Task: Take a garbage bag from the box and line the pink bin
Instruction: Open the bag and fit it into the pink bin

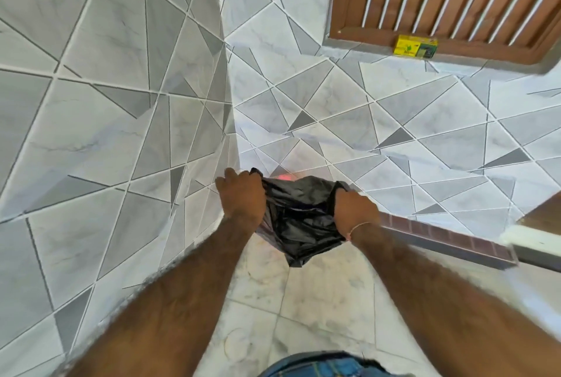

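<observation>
Gripping opposite edges of a crumpled black plastic garbage bag (299,221), the left hand (241,194) and right hand (355,212) are both closed tight on it, stretching its mouth above a barely visible pink bin (284,177).

The work sits in a tight corner: a tiled wall (106,103) closes the left side and another tiled wall (364,121) closes the far side, meeting just beyond the black garbage bag (299,218). The left hand (243,197) is almost against the left wall. Only a sliver of the pink bin (283,177) shows past the bag. To the right, a brown tiled ledge (440,240) runs close by. The marble floor (303,300) on the near side lies open.
</observation>
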### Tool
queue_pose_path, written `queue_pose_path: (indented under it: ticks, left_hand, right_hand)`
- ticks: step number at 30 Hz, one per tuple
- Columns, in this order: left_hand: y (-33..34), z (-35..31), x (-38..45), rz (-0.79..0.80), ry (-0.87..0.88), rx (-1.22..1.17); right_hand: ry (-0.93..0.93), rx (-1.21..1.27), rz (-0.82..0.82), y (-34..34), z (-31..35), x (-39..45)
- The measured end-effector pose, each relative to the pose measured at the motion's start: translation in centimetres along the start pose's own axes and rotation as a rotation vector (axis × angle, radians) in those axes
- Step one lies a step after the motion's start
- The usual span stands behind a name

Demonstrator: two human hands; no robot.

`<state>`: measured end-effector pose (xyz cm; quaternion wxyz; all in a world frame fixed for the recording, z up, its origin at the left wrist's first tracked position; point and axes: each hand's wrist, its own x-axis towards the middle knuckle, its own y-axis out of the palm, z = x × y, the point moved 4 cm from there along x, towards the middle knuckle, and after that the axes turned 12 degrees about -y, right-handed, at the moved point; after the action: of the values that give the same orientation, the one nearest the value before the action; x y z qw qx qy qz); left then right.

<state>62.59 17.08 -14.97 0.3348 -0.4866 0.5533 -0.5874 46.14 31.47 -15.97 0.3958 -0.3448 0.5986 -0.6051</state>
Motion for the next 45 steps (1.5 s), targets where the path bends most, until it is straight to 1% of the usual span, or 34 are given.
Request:
queue_pose_path:
  ticks: [1,2,5,7,10,12,16,17,19,21,23,25,28,29,30,31,32,33,34,35,36,37,38,39,40,41,42,44,45]
  left_hand:
    - [0.2,-0.2,0.1,-0.007,0.063,0.05]
    - [0.5,-0.3,0.3,0.022,0.108,0.031]
    - [1.1,0.1,1.2,0.195,0.186,-0.179]
    - [1.1,0.3,1.7,0.245,0.242,-0.168]
    - [0.7,0.7,2.3,0.325,0.235,-0.145]
    - [0.0,0.6,2.6,0.306,0.201,-0.181]
    - [-3.1,-0.6,1.6,0.11,0.043,-0.351]
    - [-3.6,-1.0,1.2,0.097,0.015,-0.4]
    - [-3.9,-1.6,0.7,0.141,0.002,-0.442]
    - [-3.6,-1.9,0.7,0.174,0.062,-0.375]
    - [-2.8,-1.7,0.8,0.2,0.135,-0.233]
    - [-2.5,-1.4,1.2,0.236,0.139,-0.116]
    - [-3.7,-1.6,2.5,0.352,0.111,-0.023]
    - [-5.0,-1.9,3.1,0.338,0.096,-0.061]
    - [-7.0,-2.5,3.6,0.263,0.079,-0.132]
    - [-9.5,-3.2,4.0,0.135,0.054,-0.223]
    - [-12.1,-3.8,4.0,-0.043,0.026,-0.322]
    - [-14.4,-4.3,3.7,-0.251,-0.004,-0.423]
    - [-15.3,-4.6,3.4,-0.417,-0.008,-0.49]
    - [-14.7,-4.8,3.3,-0.465,0.035,-0.446]
    - [-12.2,-5.2,3.1,-0.375,0.13,-0.305]
    - [-8.6,-5.2,2.0,-0.175,0.218,-0.133]
    - [-4.6,-4.4,0.8,-0.021,0.249,-0.024]
    - [-1.5,-3.1,0.2,0.142,0.202,0.002]
    - [0.3,-2.1,-0.3,0.269,0.127,-0.004]
    - [0.6,-1.7,-0.2,0.318,0.09,-0.055]
    - [0.5,-1.7,0.5,0.312,0.061,-0.14]
    - [0.1,-1.7,1.1,0.332,-0.038,-0.203]
    - [-0.5,-1.9,1.5,0.309,-0.072,-0.225]
  right_hand:
    - [-0.014,-0.005,-0.006,-0.1,0.2,0.1]
    - [-0.024,-0.01,-0.009,-0.4,0.3,0.2]
    - [-0.028,-0.029,-0.011,-1.2,-0.2,0.3]
    - [0.004,-0.039,0.003,-1.7,-1.1,0.3]
    - [0.09,0.024,-0.002,-2.3,-2.5,0.3]
    - [0.144,0.073,-0.022,-2.7,-3.3,0.2]
    - [0.149,0.075,-0.062,-3.4,-3.8,-0.1]
    - [0.14,0.064,-0.058,-3.5,-3.8,0.0]
    - [0.135,0.051,-0.035,-3.5,-4.3,0.0]
    - [0.145,0.052,0.003,-3.6,-5.5,-0.3]
    - [0.152,0.052,0.043,-3.7,-6.9,-0.8]
    - [0.149,0.072,0.059,-4.1,-7.9,-1.2]
    - [0.156,0.1,0.045,-5.8,-8.4,-0.8]
    - [0.162,0.102,0.01,-7.0,-8.4,-0.6]
    - [0.163,0.118,-0.049,-8.5,-8.2,-0.3]
    - [0.172,0.128,-0.132,-10.3,-7.8,-0.1]
    - [0.161,0.128,-0.26,-12.5,-7.0,0.1]
    - [0.127,0.116,-0.454,-14.6,-6.1,0.2]
    - [0.086,0.103,-0.675,-16.0,-5.5,0.5]
    - [0.056,0.084,-0.755,-15.8,-5.5,0.7]
    - [0.03,0.053,-0.628,-14.1,-5.9,1.3]
    - [0.046,0.04,-0.297,-10.1,-6.4,1.2]
    - [0.066,0.029,0.029,-5.6,-7.0,0.4]
    - [0.097,0.011,0.227,-2.6,-7.7,-0.9]
    - [0.129,-0.004,0.269,-0.6,-8.6,-1.9]
    - [0.151,0.025,0.195,-0.2,-9.2,-2.0]
    - [0.146,0.046,0.126,-0.4,-9.7,-1.6]
    - [0.202,0.133,0.113,-1.0,-9.8,-0.8]
    - [0.231,0.198,0.081,-1.4,-9.7,-0.3]
